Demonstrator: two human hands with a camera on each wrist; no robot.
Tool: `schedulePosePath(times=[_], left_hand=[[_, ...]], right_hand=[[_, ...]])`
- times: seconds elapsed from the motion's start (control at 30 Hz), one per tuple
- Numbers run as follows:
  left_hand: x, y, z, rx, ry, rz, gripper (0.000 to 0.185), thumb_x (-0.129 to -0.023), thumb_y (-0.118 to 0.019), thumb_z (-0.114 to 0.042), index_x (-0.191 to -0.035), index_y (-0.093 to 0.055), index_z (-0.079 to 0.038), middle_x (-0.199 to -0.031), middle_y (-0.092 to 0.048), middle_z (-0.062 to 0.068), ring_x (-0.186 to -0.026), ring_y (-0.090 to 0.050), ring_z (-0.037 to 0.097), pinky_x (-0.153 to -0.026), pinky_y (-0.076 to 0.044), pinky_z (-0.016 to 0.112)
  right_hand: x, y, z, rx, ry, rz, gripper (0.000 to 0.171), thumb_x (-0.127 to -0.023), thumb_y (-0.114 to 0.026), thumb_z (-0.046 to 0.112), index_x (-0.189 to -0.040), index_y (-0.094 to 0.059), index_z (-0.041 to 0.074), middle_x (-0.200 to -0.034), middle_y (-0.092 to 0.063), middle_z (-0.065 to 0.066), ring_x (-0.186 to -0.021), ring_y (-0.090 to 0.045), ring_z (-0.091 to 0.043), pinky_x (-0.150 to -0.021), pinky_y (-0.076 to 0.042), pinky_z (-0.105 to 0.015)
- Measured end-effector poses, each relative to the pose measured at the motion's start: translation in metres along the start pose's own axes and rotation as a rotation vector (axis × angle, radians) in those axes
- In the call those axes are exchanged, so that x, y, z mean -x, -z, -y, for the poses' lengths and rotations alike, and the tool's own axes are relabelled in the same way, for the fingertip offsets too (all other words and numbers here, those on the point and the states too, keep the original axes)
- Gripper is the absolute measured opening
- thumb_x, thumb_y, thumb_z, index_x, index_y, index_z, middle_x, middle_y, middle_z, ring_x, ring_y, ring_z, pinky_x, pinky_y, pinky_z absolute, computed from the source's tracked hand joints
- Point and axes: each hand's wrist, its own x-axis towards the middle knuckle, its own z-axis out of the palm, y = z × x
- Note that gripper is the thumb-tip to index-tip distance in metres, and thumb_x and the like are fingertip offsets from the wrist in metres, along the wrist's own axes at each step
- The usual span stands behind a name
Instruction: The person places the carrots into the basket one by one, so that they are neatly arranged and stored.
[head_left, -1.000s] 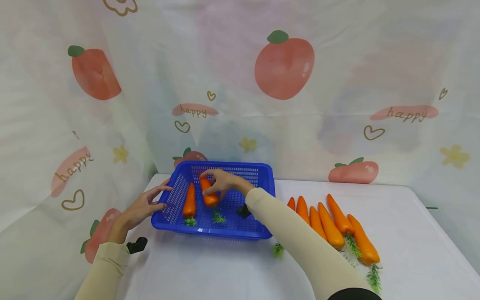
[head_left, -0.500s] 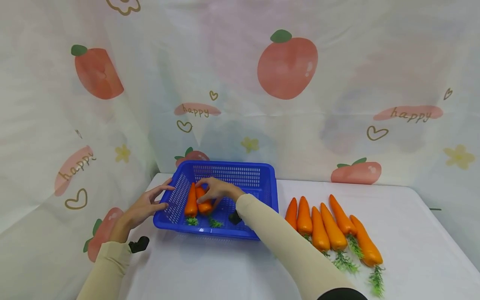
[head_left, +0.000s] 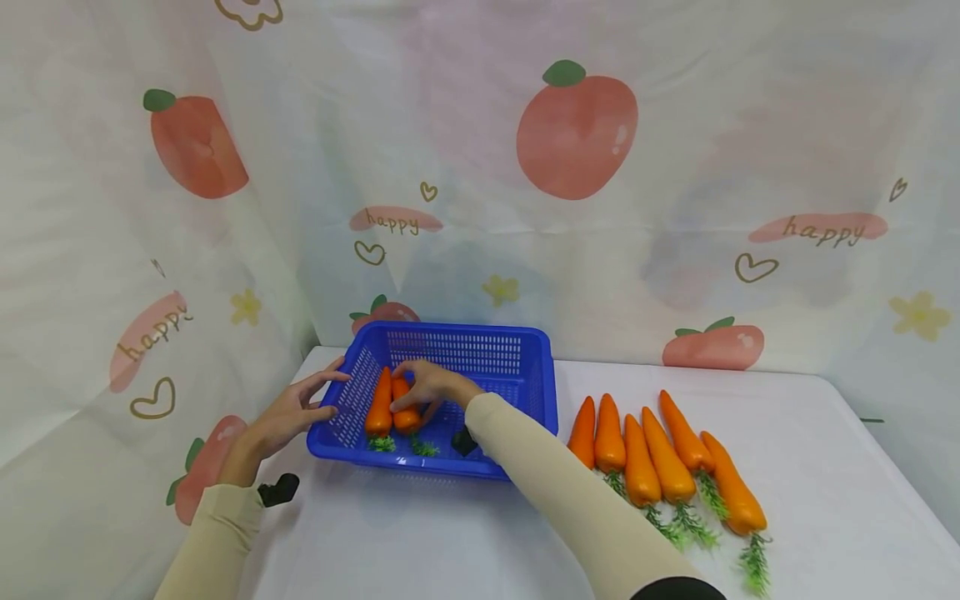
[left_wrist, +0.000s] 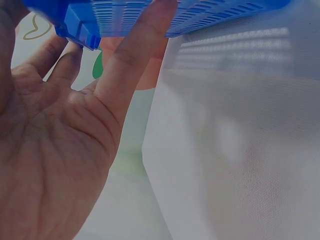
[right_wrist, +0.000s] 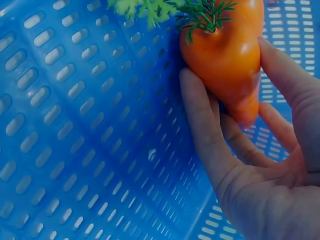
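In the head view a blue plastic basket [head_left: 480,467] stands at the table's left back. My left hand [head_left: 283,421] holds its left rim; the left wrist view shows the thumb against the outer wall [left_wrist: 132,17] and fingertips hidden behind the rim. My right hand [head_left: 431,390] reaches inside, thumb and fingers around an orange carrot [head_left: 406,420] with a green leafy top. That carrot [right_wrist: 225,55] fills the grasp in the right wrist view, its leaf end towards the basket's front. Another carrot [head_left: 380,408] lies close beside it on the left.
Several carrots [head_left: 663,458] with leafy tops lie in a row on the white table [head_left: 817,467], right of the basket. Behind and to the left hangs a printed cloth [head_left: 465,100]. My right sleeve [head_left: 562,483] crosses the table's front.
My right hand has moved left with its carrot, bringing it beside the other carrot in the basket. The left hand stays at the rim.
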Motion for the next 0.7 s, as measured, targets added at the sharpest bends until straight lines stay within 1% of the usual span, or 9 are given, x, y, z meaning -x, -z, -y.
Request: schedulePosePath(times=[0.2,0.43,0.7], left_hand=[[-0.0004,-0.0002,0.0007,-0.001,-0.005,0.000,0.056,-0.099,-0.063,-0.007,-0.152,-0.044,-0.005,-0.173,-0.009,0.007,-0.153,-0.005,0.054,-0.105,-0.041,0.070],[-0.0008,-0.0001,0.0015,-0.019,-0.027,-0.003,0.057,-0.099,-0.064,-0.008,-0.152,-0.044,-0.004,-0.173,-0.010,0.010,-0.154,-0.002,0.051,-0.110,-0.030,0.071],[-0.0015,-0.0004,0.0018,-0.016,-0.038,-0.004,0.057,-0.098,-0.064,-0.007,-0.151,-0.044,-0.002,-0.172,-0.011,0.011,-0.154,-0.003,0.050,-0.110,-0.030,0.071]], right_hand=[[0.0013,-0.0020,0.0020,0.020,-0.008,-0.016,0.062,-0.090,-0.081,0.013,-0.145,-0.053,0.008,-0.127,-0.054,-0.018,-0.096,-0.066,-0.032,-0.071,-0.063,-0.048],[0.0025,-0.0023,0.0024,0.023,-0.008,-0.021,0.062,-0.090,-0.081,0.014,-0.144,-0.053,0.008,-0.127,-0.054,-0.018,-0.096,-0.067,-0.032,-0.071,-0.063,-0.047],[0.0010,-0.0031,0.0018,0.046,-0.005,-0.026,0.062,-0.090,-0.081,0.015,-0.145,-0.053,0.009,-0.128,-0.055,-0.018,-0.094,-0.068,-0.031,-0.069,-0.064,-0.046]])
